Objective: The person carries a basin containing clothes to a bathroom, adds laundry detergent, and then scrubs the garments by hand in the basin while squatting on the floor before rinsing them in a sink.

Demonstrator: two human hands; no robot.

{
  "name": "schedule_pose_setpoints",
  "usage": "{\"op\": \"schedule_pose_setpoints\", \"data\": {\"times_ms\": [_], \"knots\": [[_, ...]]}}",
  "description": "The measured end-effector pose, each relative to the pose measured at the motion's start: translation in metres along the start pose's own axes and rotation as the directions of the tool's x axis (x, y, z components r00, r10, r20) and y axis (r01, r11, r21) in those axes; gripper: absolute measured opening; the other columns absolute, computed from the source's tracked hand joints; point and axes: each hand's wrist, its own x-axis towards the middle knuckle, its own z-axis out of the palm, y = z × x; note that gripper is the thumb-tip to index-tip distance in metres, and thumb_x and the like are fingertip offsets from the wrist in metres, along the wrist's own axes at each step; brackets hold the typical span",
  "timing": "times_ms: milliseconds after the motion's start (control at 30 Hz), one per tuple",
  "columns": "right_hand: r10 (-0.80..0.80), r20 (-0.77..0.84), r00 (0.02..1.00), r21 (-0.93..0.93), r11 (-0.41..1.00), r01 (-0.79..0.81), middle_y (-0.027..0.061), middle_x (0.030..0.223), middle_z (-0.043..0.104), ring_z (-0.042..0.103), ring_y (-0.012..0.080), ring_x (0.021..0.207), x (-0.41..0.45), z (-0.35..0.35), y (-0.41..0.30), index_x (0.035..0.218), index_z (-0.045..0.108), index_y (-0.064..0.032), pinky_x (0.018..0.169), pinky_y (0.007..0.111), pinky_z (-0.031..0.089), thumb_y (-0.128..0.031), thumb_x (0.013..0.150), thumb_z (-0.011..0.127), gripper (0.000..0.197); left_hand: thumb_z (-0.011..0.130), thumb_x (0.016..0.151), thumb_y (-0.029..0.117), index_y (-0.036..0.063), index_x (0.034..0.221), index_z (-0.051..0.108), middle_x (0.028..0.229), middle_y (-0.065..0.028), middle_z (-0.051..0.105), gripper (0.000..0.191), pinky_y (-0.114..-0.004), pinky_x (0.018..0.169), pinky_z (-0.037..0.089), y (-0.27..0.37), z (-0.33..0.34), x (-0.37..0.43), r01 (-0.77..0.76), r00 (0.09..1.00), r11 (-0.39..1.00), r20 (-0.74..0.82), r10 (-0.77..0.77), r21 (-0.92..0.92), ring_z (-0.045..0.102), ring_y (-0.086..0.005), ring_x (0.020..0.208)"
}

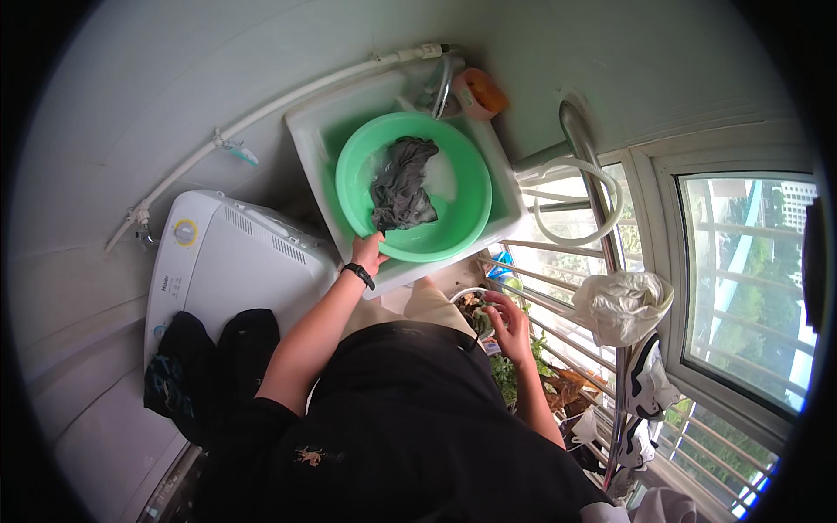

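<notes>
My left hand [369,253], with a black watch on its wrist, grips the near-left rim of a green plastic basin [461,232]. The basin sits in a white sink [316,151]. Inside it lies a crumpled dark grey cloth [404,186], looking wet, with whitish foamy water around it. One corner of the cloth reaches close to my left fingertips. My right hand [510,327] hangs in the air right of my body, fingers apart and slightly bent, holding nothing. Potted plants [503,376] are below it.
A metal faucet [443,88] stands behind the basin beside an orange container [480,95]. Left is a white Haier washing machine [255,261] with black garments [216,366] on it. At right, a metal pole [588,170] carries a looped white hose [611,216] and a whitish bag [624,307] before barred windows.
</notes>
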Motion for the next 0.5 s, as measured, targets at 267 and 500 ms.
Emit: {"op": "schedule_pose_setpoints", "data": {"times_ms": [267,500], "knots": [[-0.193,0.184,0.964,0.002,0.981,0.196,0.0119,0.095,0.06,0.061,0.0192,0.078,0.123,-0.003,-0.062,0.106,0.054,-0.0015,0.07,0.029,0.049,-0.014,0.083,0.053,0.026,0.052,0.077,0.007,0.0083,0.102,0.044,0.097,-0.0066,0.051,0.027,-0.04,0.082,0.041,0.031,-0.008,-0.056,0.001,0.992,0.998,-0.123,0.007,0.065,0.053,-0.0212,0.09],[-0.177,0.152,0.972,-0.076,0.979,0.19,0.0129,0.09,0.061,0.062,0.0214,0.074,0.209,0.018,-0.05,0.102,0.057,-0.0045,0.065,0.03,0.05,-0.014,0.082,0.055,0.022,0.053,0.083,0.017,0.0105,0.127,0.034,0.125,-0.0073,0.042,0.049,-0.03,0.082,0.037,0.05,0.012,-0.097,-0.133,0.955,0.96,-0.227,0.19,0.246,0.041,-0.0144,0.113]]}}
